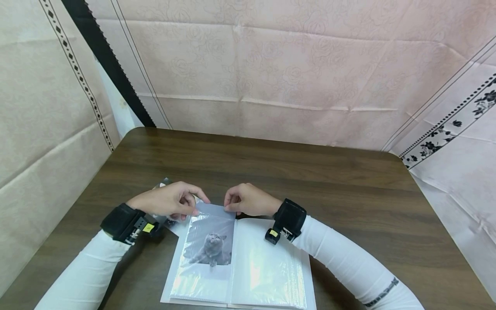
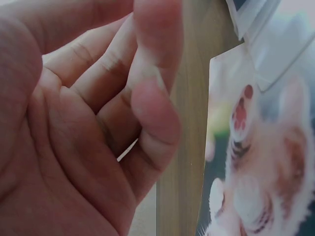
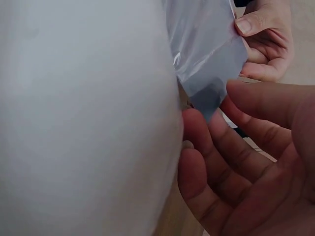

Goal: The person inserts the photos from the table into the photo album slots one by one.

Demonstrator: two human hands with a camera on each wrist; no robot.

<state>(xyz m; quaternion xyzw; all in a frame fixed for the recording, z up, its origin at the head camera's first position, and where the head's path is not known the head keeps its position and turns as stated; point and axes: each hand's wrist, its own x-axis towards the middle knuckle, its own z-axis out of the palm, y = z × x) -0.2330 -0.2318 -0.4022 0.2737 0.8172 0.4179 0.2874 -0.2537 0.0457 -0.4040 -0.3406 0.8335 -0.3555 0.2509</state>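
An open photo album [image 1: 271, 262] with clear plastic pockets lies in front of me. In its left pocket sits a photo [image 1: 213, 247] of a grey cat, its pale top strip sticking out above the pocket's mouth. My left hand [image 1: 174, 200] pinches the photo's upper left edge, thumb on top, as the right wrist view also shows. At the upper right corner, my right hand [image 1: 253, 200] pinches the photo [image 3: 214, 91] between thumb and fingers. The right page's white pocket sheet [image 3: 88, 118] fills much of the right wrist view.
More photos lie beside the album under my left hand, one a cat print [image 2: 266, 162] with a raised paw. The brown wooden table [image 1: 348, 193] reaches back to a patterned cloth [image 1: 290, 77] hanging behind it.
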